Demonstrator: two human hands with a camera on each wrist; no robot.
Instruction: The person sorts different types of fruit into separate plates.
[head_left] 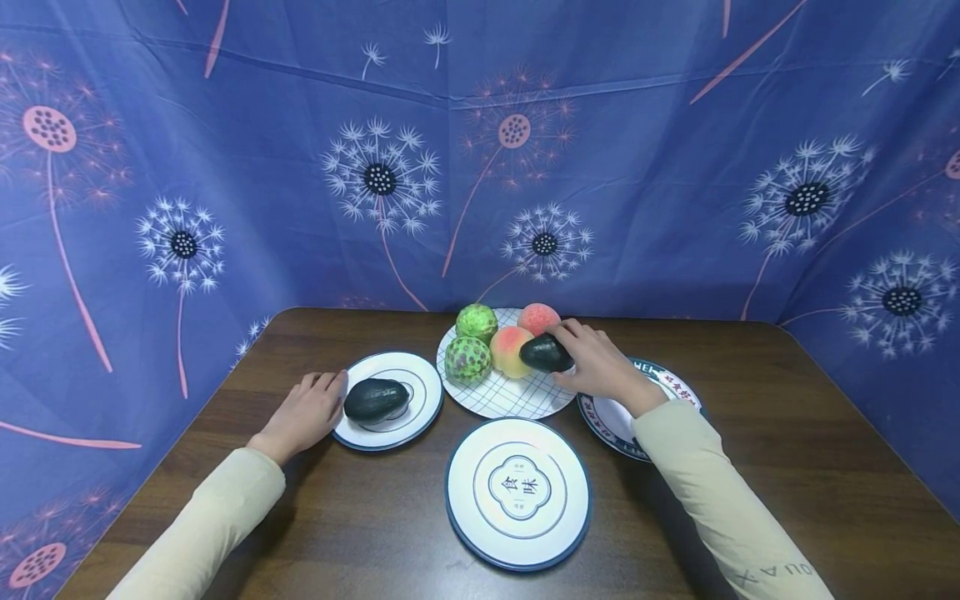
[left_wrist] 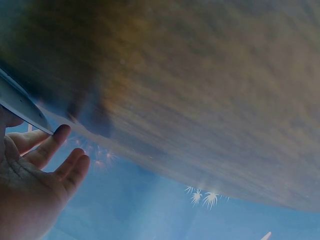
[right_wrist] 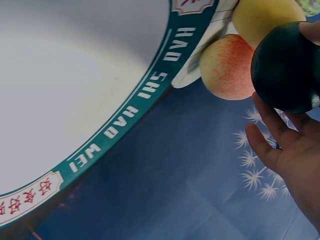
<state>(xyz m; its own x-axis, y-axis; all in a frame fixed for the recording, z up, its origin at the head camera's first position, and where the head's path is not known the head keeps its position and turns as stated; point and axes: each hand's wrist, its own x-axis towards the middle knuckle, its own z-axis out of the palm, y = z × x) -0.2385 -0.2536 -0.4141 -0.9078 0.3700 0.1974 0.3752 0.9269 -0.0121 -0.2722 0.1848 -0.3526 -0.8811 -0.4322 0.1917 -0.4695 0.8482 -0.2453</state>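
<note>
My right hand (head_left: 597,360) holds a dark green avocado (head_left: 546,353) above the checked plate (head_left: 517,404), its fingers and thumb around the fruit. The right wrist view shows that avocado (right_wrist: 287,67) too, against the fingers, beside a peach (right_wrist: 228,67). On the left, my left hand (head_left: 309,414) rests at the left rim of a small blue-edged plate (head_left: 422,417), where a second avocado (head_left: 377,401) lies. In the left wrist view the fingers look loosely extended and touch the plate's edge (left_wrist: 30,112).
Two peaches (head_left: 510,350) and two bumpy green fruits (head_left: 468,360) sit on the checked plate. An upturned-patterned white plate (head_left: 517,533) stands in front of it. At the right, a green-rimmed plate (head_left: 675,387) lies partly beneath my right forearm. A blue curtain (head_left: 637,208) hangs behind the table (head_left: 817,433).
</note>
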